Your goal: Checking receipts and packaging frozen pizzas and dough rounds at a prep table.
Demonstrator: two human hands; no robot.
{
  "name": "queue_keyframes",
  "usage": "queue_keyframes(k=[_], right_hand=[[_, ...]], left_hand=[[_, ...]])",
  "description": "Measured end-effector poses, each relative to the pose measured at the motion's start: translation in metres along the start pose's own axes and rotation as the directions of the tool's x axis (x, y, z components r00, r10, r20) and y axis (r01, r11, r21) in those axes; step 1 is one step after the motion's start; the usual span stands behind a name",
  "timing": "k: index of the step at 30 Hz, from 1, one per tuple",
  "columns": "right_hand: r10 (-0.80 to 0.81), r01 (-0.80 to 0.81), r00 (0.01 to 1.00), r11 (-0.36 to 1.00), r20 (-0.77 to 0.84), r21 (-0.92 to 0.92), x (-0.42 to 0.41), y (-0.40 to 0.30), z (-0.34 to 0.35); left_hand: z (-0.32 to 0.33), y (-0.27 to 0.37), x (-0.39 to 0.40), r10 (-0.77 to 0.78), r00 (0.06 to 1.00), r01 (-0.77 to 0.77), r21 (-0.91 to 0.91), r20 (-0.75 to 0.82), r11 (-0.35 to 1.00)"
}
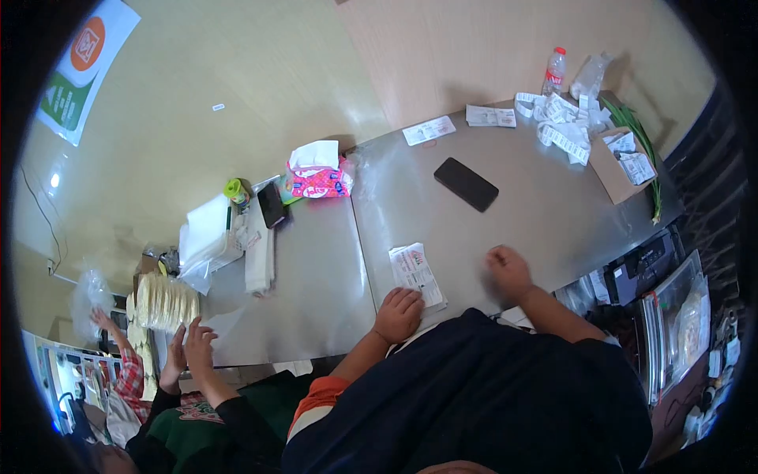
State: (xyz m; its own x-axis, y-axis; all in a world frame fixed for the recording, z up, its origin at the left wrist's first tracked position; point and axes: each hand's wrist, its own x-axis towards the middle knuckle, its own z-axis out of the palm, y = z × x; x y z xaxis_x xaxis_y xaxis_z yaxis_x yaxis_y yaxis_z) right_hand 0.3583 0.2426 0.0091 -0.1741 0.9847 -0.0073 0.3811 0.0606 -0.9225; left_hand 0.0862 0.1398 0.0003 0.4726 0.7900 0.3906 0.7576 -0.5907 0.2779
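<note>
My left hand (401,313) lies at the near edge of the steel table, its fingers bent over the lower left corner of a stack of printed paper labels (418,269). Whether it grips the stack or only rests on it is unclear. To the right, my right hand (510,275) is curled into a loose fist by the table's front edge, slightly blurred, with nothing visible in it. Beyond the hands, a black smartphone (466,184) lies flat on the steel. Two more label stacks, one to the left (429,130) and one to the right (491,116), sit along the back edge.
At back right are tangled label strips (565,136), a plastic bottle (554,71), green leaves (630,115) and a cardboard box (619,172) of labels. A tissue pack (320,181), another phone (272,205) and pale bundles (167,302) stand left. A co-worker's hands (198,349) are near the bundles.
</note>
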Motion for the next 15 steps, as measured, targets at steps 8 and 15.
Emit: queue_keyframes(k=[8,15], right_hand=[[-0.024,-0.003,0.965,0.995,0.261,0.103,0.0,-0.016,0.09],[0.258,-0.185,0.896,0.957,0.361,-0.225,0.006,-0.039,0.095]], left_hand=[[-0.003,0.01,-0.005,-0.132,0.966,0.134,-0.006,-0.221,0.991],[-0.027,0.001,-0.003,-0.431,0.804,0.414,-0.133,-0.41,0.9]])
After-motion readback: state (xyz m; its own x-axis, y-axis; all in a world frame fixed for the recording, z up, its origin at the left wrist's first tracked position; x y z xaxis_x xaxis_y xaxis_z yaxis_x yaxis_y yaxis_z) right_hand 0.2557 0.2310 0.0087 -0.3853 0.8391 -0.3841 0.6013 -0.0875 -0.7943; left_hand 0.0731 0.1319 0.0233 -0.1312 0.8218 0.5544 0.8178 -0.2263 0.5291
